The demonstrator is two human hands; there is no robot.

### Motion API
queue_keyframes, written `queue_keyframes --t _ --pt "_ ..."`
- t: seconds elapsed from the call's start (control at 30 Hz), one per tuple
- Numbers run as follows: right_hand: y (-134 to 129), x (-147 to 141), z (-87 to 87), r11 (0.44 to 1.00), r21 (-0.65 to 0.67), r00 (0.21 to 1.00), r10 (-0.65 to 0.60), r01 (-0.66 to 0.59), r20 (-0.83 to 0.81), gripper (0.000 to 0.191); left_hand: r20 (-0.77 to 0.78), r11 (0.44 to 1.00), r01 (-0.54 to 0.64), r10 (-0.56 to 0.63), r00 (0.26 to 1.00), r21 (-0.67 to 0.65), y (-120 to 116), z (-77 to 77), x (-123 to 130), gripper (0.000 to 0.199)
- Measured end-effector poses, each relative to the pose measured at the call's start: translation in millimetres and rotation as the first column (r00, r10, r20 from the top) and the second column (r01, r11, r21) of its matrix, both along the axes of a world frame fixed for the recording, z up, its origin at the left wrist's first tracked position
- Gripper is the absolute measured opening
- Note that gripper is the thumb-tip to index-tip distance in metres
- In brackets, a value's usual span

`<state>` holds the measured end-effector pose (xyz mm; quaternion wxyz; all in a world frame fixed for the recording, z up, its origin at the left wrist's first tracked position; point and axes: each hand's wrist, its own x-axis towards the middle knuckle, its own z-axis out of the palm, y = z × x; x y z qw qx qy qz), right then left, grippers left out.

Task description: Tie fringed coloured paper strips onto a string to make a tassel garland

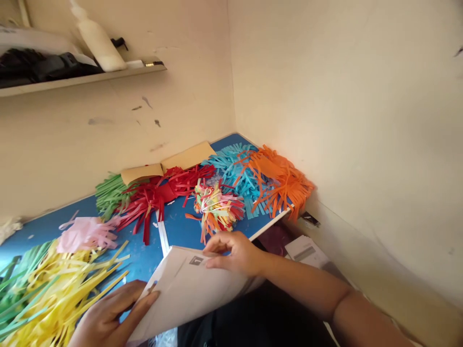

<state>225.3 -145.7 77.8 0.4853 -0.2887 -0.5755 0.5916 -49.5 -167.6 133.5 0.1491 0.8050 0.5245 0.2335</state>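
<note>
A white printed sheet of paper (191, 284), with a small dark square mark near its top edge, is held tilted above the near side of the blue table. My left hand (115, 308) pinches its left edge between thumb and fingers. At the upper right edge, my right hand (235, 253) grips the sheet with thumb in front and fingers curled behind. Just beyond the paper lies a multicoloured bundle of fringed paper strips (217, 207) with a white string around it. Yellow fringed paper (54, 299) spreads beside my left hand.
The blue table (181, 219) carries red (155, 197), light blue (235, 168), orange (282, 178), green (112, 193) and pink (88, 233) fringes. Tan cardboard pieces (190, 155) lean at the back. A wall shelf (137, 72) holds a white bottle (101, 43). White papers (306, 250) lie below the table's right edge.
</note>
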Motion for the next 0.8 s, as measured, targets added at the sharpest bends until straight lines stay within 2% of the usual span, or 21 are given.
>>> queue_keyframes --t 0.07,0.13,0.17,0.23,0.3,0.37,0.43,0.5,0.53,0.6,0.73,0.8 --pt "3.4 -1.8 8.3 0.996 -0.081 0.996 0.034 -0.028 0.081 0.044 0.018 0.999 0.027 -0.027 0.999 0.025 1.1 9.0 19.3 0.043" --pt "6.6 -4.9 15.4 0.999 -0.039 0.983 -0.001 0.008 0.184 0.032 0.045 0.998 0.044 -0.045 0.998 0.039 2.3 15.0 34.2 0.045" --pt "8.1 -6.1 17.5 0.999 0.001 0.975 -0.039 0.04 0.218 0.036 0.059 0.998 0.031 -0.034 0.998 0.05 2.8 16.2 38.9 0.045" --pt "11.1 -6.5 17.7 0.992 0.039 0.968 -0.126 0.12 0.216 0.05 0.094 0.995 -0.063 0.056 0.994 0.08 2.5 14.3 43.4 0.04" --pt "14.5 -4.2 13.2 0.975 -0.036 0.969 -0.213 0.219 0.125 0.051 0.2 0.974 -0.216 0.199 0.959 0.068 0.3 5.9 45.5 0.035" --pt "18.4 -0.7 6.7 0.933 -0.21 0.951 -0.307 0.293 -0.036 0.047 0.396 0.946 -0.321 0.309 0.865 -0.038 -3.7 -7.9 51.4 0.04" --pt "22.0 2.0 0.8 0.876 -0.384 0.9 -0.386 0.29 -0.201 0.041 0.598 0.926 -0.347 0.362 0.715 -0.145 -7.7 -23.6 63.9 0.044" --pt "24.1 3.3 -3.4 0.833 -0.49 0.847 -0.438 0.257 -0.3 0.041 0.724 0.902 -0.399 0.386 0.572 -0.166 -10.6 -36.9 79.7 0.042" --pt "24.4 3.6 -5.2 0.82 -0.513 0.828 -0.458 0.253 -0.324 0.042 0.751 0.888 -0.434 0.391 0.532 -0.154 -11.6 -41.6 87.2 0.04" --pt "23.4 3.9 -8.6 0.809 -0.524 0.802 -0.488 0.267 -0.344 0.043 0.749 0.866 -0.487 0.398 0.53 -0.116 -13.4 -46.6 98.6 0.036" --pt "17.8 4.7 -16.5 0.791 -0.504 0.761 -0.551 0.347 -0.341 0.043 0.64 0.809 -0.587 0.426 0.639 0.048 -18.7 -44.0 107.8 0.034" --pt "15.5 5.1 -20.3 0.789 -0.488 0.75 -0.566 0.374 -0.342 0.043 0.622 0.791 -0.593 0.389 0.679 0.152 -21.5 -41.9 109.5 0.026"
